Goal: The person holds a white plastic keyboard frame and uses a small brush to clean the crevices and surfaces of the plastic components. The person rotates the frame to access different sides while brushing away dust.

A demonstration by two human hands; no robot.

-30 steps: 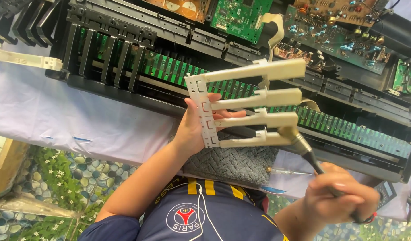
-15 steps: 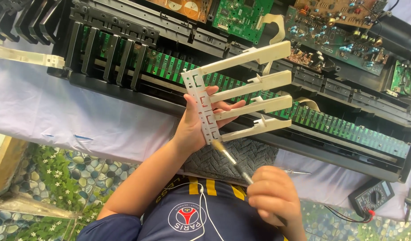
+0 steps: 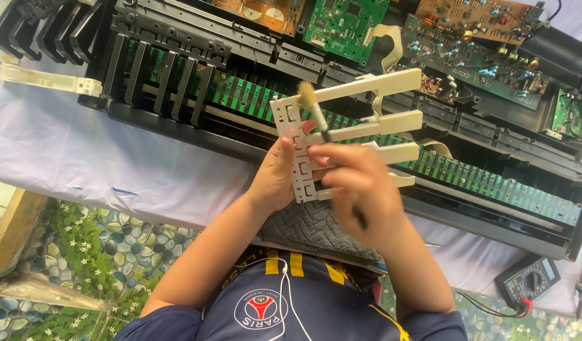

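My left hand [image 3: 273, 182] holds a cream-white comb of several piano keys [image 3: 373, 120] by its joined end, above an opened electronic keyboard [image 3: 196, 136]. My right hand [image 3: 360, 189] is closed on a small paintbrush, and its pale bristles [image 3: 305, 95] touch the upper part of the joined end. The brush handle runs down through my fingers, and my right hand covers part of the lower keys.
A row of black keys [image 3: 158, 76] sits on the keyboard's left, and a long green contact strip [image 3: 493, 183] runs to the right. Circuit boards [image 3: 344, 19] lie at the back. A multimeter [image 3: 528, 281] with leads sits at the lower right. A loose white key piece [image 3: 44, 79] rests on the white cloth [image 3: 82, 151].
My right hand came up from the lower right with the brush, and the bristles now reach the top of the key set. The left hand tilted the keys slightly.
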